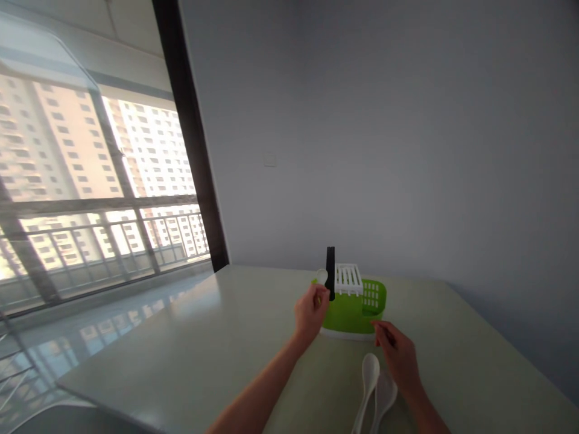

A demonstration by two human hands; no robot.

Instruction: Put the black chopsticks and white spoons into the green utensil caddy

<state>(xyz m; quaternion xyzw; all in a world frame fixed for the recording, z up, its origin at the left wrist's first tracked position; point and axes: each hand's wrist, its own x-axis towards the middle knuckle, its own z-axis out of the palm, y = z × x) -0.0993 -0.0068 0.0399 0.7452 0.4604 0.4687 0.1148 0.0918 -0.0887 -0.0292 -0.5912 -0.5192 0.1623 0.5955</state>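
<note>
A green plastic utensil holder point(348, 316) with a white base stands on the table. Black chopsticks point(330, 268) rise from its left side, close to a small white spoon point(321, 276) with its bowl upward. My left hand point(312, 308) is closed at the holder's left end, fingers pinched on the spoon, whose handle is hidden behind them. Fingers curled together, my right hand point(397, 351) is at the holder's front right corner, its fingertips seeming to touch the wall; nothing shows in its grip. Just left of it lie a white spoon point(370, 371) and a white rice paddle point(385, 390).
A white slatted rack point(348, 278) sits on top of the holder. The pale table point(253, 337) reaches to a grey wall point(384, 150). At left are a large window point(149, 175) and, near the bottom edge, part of a chair point(67, 419).
</note>
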